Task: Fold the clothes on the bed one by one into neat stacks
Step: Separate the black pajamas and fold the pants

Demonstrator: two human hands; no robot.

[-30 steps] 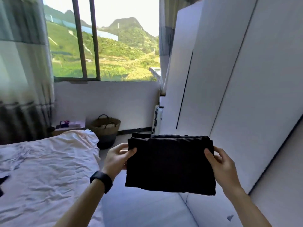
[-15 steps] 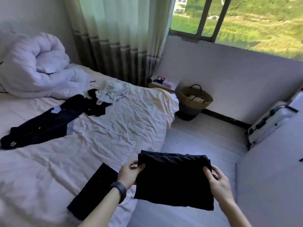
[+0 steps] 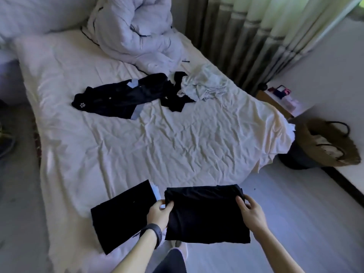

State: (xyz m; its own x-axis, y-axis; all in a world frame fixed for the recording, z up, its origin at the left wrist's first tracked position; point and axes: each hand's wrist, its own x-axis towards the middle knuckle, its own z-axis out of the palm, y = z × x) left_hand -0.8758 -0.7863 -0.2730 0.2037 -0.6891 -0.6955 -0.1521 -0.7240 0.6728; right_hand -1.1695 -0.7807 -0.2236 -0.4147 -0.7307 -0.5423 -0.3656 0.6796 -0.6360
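Hands both reach forward at the near edge of the view, forearms bare. Your left hand (image 3: 158, 212) has a dark wristband (image 3: 156, 232) at the wrist. Its thumb lies over the front of the folded black garment (image 3: 204, 213) at the upper left corner, and the fingers are tucked behind the cloth. Your right hand (image 3: 251, 211) mirrors it at the upper right corner, thumb on the front and fingers curled behind. Each grip is clamped on that garment. It hangs as a flat, soft, matte rectangle with a slightly ragged lower hem, held in the air just off the bed's near right side, above the pale floor (image 3: 295, 213).

Just left of it, a second folded black piece (image 3: 122, 215) lies flat on the bed (image 3: 157, 144). It is a neat rectangle set at a slant, with a sliver of white showing at its far right corner. The bed's sheet is cream and heavily creased.

Farther across the bed sprawls a dark unfolded heap (image 3: 122, 97) with pale grey patches and a small white paw mark. To its right is a crumpled pale garment (image 3: 204, 84), thin and rumpled, touching a black scrap (image 3: 175, 95). A puffy white duvet (image 3: 136, 32) is bundled at the far end. A woven basket (image 3: 327, 142) with dark handles stands on the floor at the right, and striped sheer curtains (image 3: 246, 36) hang behind the bed.
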